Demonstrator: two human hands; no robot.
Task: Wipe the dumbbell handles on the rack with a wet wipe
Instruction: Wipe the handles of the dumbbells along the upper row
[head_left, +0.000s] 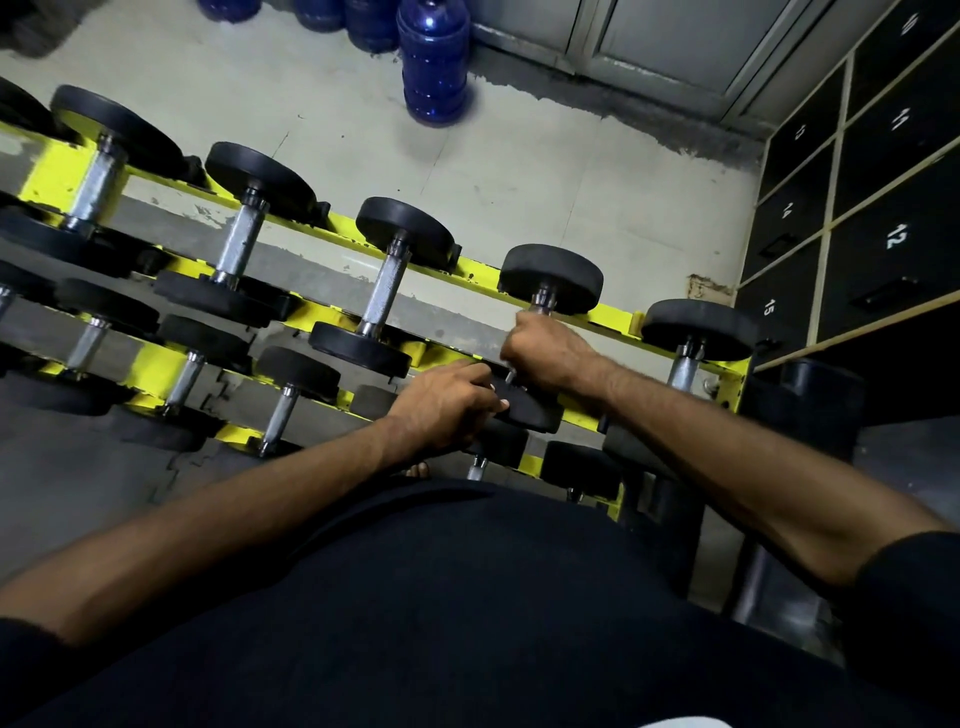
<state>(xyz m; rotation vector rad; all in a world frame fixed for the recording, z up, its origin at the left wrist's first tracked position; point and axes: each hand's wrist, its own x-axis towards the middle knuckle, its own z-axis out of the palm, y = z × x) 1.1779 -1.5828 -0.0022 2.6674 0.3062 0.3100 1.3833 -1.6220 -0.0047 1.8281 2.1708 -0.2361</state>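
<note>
A yellow rack (613, 314) holds several black dumbbells with chrome handles on its tiers. My right hand (550, 353) is wrapped around the handle of the fourth dumbbell (550, 278) on the top tier, hiding most of the handle. The wet wipe is not visible; it may be inside that fist. My left hand (447, 402) rests with bent fingers on the near black head (530, 408) of the same dumbbell, gripping its edge. A neighbouring dumbbell (387, 291) to the left shows its full chrome handle.
Blue water jugs (434, 62) stand on the grey floor behind the rack. Numbered black lockers (893, 234) fill the right side. Another dumbbell (696, 330) sits at the rack's right end. My dark shirt covers the lower view.
</note>
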